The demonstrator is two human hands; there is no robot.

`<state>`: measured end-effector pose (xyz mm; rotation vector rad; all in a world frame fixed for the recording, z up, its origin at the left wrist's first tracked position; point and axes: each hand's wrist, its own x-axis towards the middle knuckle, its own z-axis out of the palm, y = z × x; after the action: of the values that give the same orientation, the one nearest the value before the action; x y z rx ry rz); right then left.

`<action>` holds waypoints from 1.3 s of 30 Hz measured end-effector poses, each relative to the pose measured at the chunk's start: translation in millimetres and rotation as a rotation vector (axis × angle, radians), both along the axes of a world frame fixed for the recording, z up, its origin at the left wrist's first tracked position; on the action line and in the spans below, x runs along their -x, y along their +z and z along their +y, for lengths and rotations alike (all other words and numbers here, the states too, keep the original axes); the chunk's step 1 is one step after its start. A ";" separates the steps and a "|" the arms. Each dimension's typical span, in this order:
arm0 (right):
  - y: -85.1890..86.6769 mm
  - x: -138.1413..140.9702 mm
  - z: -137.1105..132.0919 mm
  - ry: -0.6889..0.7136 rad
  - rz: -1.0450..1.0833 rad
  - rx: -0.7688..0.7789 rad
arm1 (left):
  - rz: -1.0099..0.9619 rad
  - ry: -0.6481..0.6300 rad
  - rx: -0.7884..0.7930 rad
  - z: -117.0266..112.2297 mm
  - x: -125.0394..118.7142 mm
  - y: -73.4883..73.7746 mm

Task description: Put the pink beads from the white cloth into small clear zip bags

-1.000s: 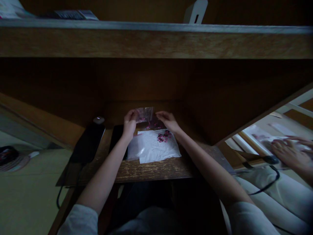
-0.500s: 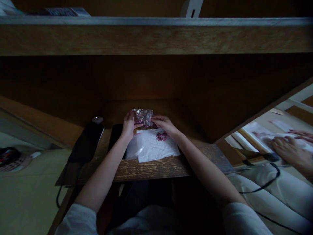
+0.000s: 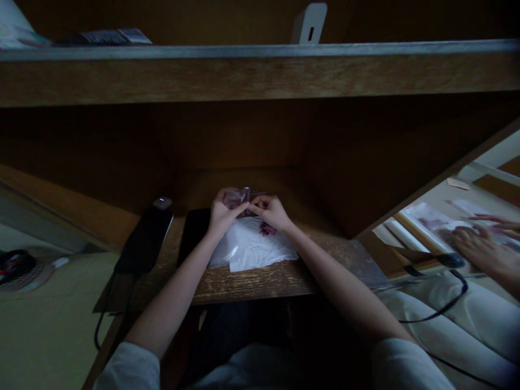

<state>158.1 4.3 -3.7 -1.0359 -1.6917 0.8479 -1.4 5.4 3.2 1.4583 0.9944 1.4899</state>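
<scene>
A small clear plastic bag (image 3: 245,196) is pinched between my two hands above the back of a white tissue. My left hand (image 3: 222,212) has its fingers behind the bag and its thumb across the front. My right hand (image 3: 271,210) grips the bag's right side between thumb and bent fingers. On the white tissue (image 3: 260,250) lies a small heap of pink and dark pieces (image 3: 267,229), close under my right hand. Beside the tissue's left edge is a translucent plastic sheet or bag (image 3: 224,248).
A black flat object (image 3: 192,230) lies left of the tissue. Further left is a black power strip or case (image 3: 144,241) with a cable, near a white mouse-like object (image 3: 162,202). An overhead shelf (image 3: 260,76) crosses above. At right, another person's hands (image 3: 483,246) rest on papers.
My hands have come closer together, and the bag between them is now bunched rather than spread flat. My left thumb has moved right across it. The camera view has tilted slightly upward.
</scene>
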 end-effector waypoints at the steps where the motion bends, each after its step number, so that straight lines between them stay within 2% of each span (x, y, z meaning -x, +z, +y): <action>1: -0.1 0.4 -1.0 -0.002 -0.019 -0.010 | 0.021 0.000 -0.003 -0.2 -0.5 -1.1; 5: -1.0 1.9 -3.6 -0.002 -0.085 -0.023 | 0.067 0.034 -0.030 -0.6 -1.0 -3.8; 11: 0.3 2.9 -5.7 0.066 -0.039 -0.019 | -0.028 -0.078 0.070 -3.5 0.2 1.2; 14: 1.1 4.1 -6.3 0.055 -0.042 -0.015 | -0.038 -0.101 0.102 -4.2 0.2 3.8; 16: 1.8 6.0 -7.6 0.025 -0.068 -0.020 | 0.017 -0.066 0.063 -3.8 -0.1 3.8; 21: 3.0 13.5 -11.5 -0.111 -0.180 -0.039 | 0.307 0.117 -0.066 -6.8 -1.9 3.6; 29: 3.9 21.6 -16.7 -0.269 -0.307 -0.058 | 0.685 0.305 -0.035 -22.0 -8.7 12.9; 35: 8.4 21.7 -23.2 -0.393 -0.443 -0.129 | 0.713 0.368 -0.080 -22.2 -7.8 12.5; 39: 6.1 16.0 -19.1 -0.453 -0.390 -0.119 | 0.614 0.377 -0.126 -16.9 -2.9 9.8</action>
<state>142.1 -14.9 2.4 -1.4959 -1.6939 0.2587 1.4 -11.6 13.0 1.9598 1.6386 1.3957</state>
